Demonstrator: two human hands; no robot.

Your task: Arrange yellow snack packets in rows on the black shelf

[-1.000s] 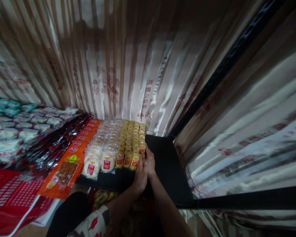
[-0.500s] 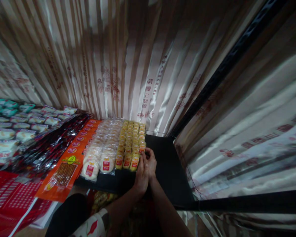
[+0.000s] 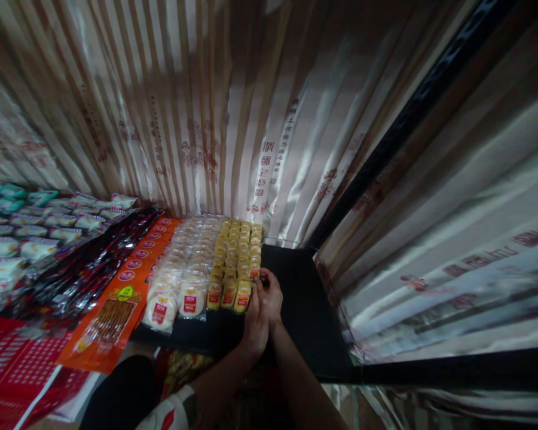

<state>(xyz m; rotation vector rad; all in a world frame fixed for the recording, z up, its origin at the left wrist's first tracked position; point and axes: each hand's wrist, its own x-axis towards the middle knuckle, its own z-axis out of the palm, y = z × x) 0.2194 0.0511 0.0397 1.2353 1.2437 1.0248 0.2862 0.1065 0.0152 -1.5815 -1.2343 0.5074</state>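
Observation:
Both hands meet at the front right end of several rows of small yellow snack packets (image 3: 229,295). My left hand (image 3: 255,319) has its fingers drawn together, the tips pressed to the end packet (image 3: 254,270) of the rightmost row. My right hand (image 3: 272,297) curls in from the other side, thumb and fingers closing on the same packet. Part of that packet is hidden behind the fingertips. To the left of the yellow rows stand rows of round white crackers (image 3: 192,300) in clear wrappers.
The packets stand on a black shelf (image 3: 311,316). Further left lie orange stick-snack bags (image 3: 112,310), dark shiny packets (image 3: 94,257) and white snack bags (image 3: 38,248). A red perforated basket (image 3: 22,358) is at lower left. Behind hangs a printed curtain (image 3: 233,119); a dark metal post (image 3: 385,143) slants at right.
The view has shifted slightly, so the goods sit a little further left. Both hands stay at the end of the rightmost yellow row, with hardly any movement.

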